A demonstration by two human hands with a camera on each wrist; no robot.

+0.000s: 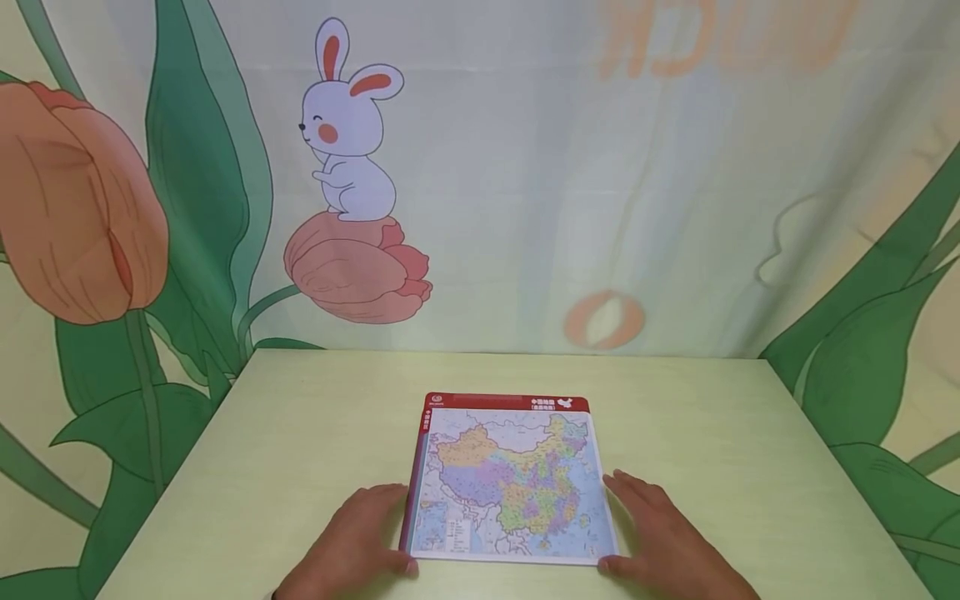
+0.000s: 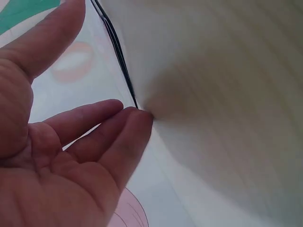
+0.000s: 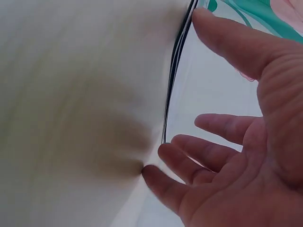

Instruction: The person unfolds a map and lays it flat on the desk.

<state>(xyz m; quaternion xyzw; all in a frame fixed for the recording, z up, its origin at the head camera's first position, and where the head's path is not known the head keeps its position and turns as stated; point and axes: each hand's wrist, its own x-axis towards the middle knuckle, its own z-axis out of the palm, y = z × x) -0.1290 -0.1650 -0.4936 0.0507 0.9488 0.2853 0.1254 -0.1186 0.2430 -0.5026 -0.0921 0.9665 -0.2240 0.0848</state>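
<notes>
A flat rectangular map board (image 1: 517, 479) with a red top border lies on the table, showing a coloured map of China. My left hand (image 1: 352, 533) rests along its left side, thumb at the lower left corner and fingers loosely bent on the tabletop. On the opposite side my right hand (image 1: 663, 533) mirrors it, with the thumb at the lower right corner. Both wrist views show the board edge-on as thin dark layers (image 2: 118, 52), with fingertips right at the edge and on the table surface. Neither hand curls round the board.
The pale wood-grain table (image 1: 300, 417) extends around the board on all sides. Behind it hangs a printed cloth (image 1: 487, 183) with a white rabbit (image 1: 356, 183), tulips and green leaves.
</notes>
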